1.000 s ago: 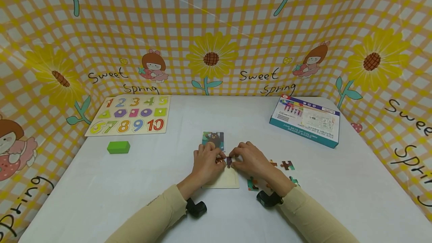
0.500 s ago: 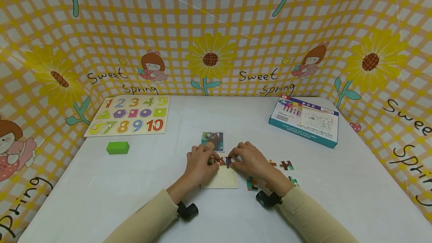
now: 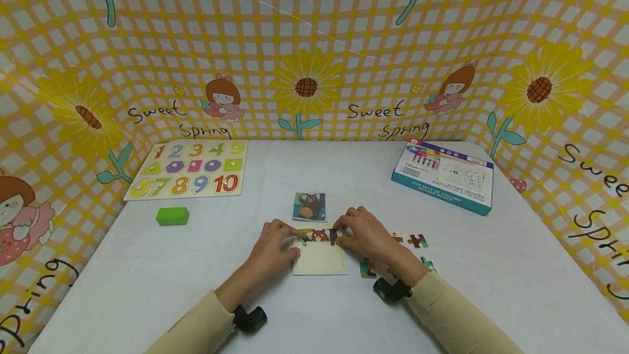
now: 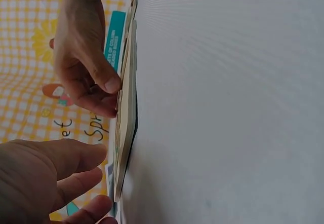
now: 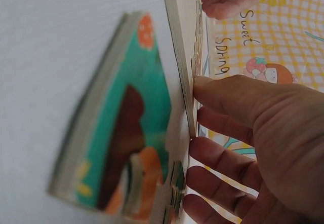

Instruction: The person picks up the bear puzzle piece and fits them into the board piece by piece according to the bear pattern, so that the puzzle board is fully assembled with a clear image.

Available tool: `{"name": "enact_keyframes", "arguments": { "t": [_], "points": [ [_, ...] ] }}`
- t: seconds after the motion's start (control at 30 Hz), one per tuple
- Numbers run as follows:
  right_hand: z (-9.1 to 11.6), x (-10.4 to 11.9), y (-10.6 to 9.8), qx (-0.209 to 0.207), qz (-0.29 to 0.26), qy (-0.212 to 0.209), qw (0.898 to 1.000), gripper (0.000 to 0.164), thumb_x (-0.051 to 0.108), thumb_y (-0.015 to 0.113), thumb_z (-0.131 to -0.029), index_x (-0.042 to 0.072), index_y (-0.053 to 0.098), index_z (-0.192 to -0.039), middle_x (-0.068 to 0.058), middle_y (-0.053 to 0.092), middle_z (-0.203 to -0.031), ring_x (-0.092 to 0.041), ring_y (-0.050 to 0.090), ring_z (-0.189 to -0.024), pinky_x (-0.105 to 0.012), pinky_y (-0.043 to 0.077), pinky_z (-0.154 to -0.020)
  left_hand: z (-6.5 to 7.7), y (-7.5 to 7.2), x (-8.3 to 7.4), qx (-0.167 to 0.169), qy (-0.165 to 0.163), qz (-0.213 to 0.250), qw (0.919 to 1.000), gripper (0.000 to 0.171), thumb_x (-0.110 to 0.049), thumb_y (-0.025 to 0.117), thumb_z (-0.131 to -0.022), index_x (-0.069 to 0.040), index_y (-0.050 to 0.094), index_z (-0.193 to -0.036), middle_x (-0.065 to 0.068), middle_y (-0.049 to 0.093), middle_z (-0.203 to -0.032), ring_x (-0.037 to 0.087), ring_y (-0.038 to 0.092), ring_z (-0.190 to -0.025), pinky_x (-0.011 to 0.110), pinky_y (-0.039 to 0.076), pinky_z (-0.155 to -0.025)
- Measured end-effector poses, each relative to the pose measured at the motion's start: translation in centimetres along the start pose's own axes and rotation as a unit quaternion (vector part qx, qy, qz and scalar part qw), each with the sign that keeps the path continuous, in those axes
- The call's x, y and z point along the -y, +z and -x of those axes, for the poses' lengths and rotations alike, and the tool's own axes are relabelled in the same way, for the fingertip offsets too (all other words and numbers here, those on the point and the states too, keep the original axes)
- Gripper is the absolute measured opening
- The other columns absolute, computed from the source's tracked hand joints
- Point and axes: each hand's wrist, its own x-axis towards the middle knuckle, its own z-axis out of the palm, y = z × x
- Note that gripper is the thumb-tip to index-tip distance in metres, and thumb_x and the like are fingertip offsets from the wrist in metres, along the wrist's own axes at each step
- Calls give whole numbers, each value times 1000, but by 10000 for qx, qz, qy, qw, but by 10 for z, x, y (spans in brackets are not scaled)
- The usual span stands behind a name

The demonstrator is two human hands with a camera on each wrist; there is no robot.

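A pale wooden puzzle tray [image 3: 320, 261] lies in the middle of the table. Along its far edge sits a row of pieces: a green one [image 3: 306, 237] at left, a bear's face [image 3: 320, 235] in the centre and a dark purple one [image 3: 333, 237] at right. Thumb and index finger of my right hand [image 3: 366, 234] pinch the dark piece at the tray's far right corner. My left hand [image 3: 272, 249] is at the tray's left side, fingers loosely spread, index tip right at the green piece. The left wrist view shows nothing held in that hand [image 4: 55, 181].
Loose puzzle pieces [image 3: 418, 241] lie right of the tray, some partly under the right forearm. Beyond the tray is a bear picture card [image 3: 309, 206]. A green block [image 3: 172, 216] and number board [image 3: 189, 171] are at left, a flat box [image 3: 442, 176] at back right.
My left hand has drawn back leftward from the middle of the row to the tray's left edge, uncovering the green and bear-face pieces. My right hand has stayed at the dark piece.
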Motion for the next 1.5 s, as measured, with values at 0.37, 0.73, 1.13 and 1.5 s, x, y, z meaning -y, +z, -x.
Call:
{"name": "enact_keyframes", "arguments": {
  "t": [0.37, 0.73, 1.13, 1.5],
  "points": [
    [0, -1, 1, 19, -28, 38, 10000, 24, 26, 73, -79, 17, 71, -100, 0, 61, -95, -17, 47, -89, -33, 41, -77, 5, -2, 11, 61, 58, -132, 9999, 29, -16, 73, -76, -11, 69, -104, 6, 56, -104, 22, 44, -102, 37, 39, -85],
    [0, -1, 0, 61, -60, 87, 9999, 24, 27, 73, -79, 17, 71, -100, 0, 61, -95, -17, 47, -89, -33, 41, -77, 7, 0, 13, 7, 253, -216, 9994, 31, -16, 75, -75, -10, 68, -104, 7, 55, -104, 23, 43, -103, 39, 37, -86],
    [4, 0, -6, 71, -215, 332, 9992, 27, 27, 71, -81, 14, 70, -105, -2, 63, -100, -18, 51, -94, -36, 46, -81, 8, 1, 12, 13, 285, -292, 9992, 31, -15, 75, -75, -10, 68, -104, 7, 54, -105, 23, 43, -102, 39, 37, -85],
    [28, -20, -24, -268, -300, 540, 9977, 26, 25, 71, -81, 13, 70, -104, -4, 64, -99, -20, 48, -94, -32, 43, -74, 8, 0, 13, 1, 315, -305, 9990, 31, -17, 75, -75, -10, 68, -105, 6, 54, -105, 22, 43, -102, 38, 37, -86]
  ]
}}
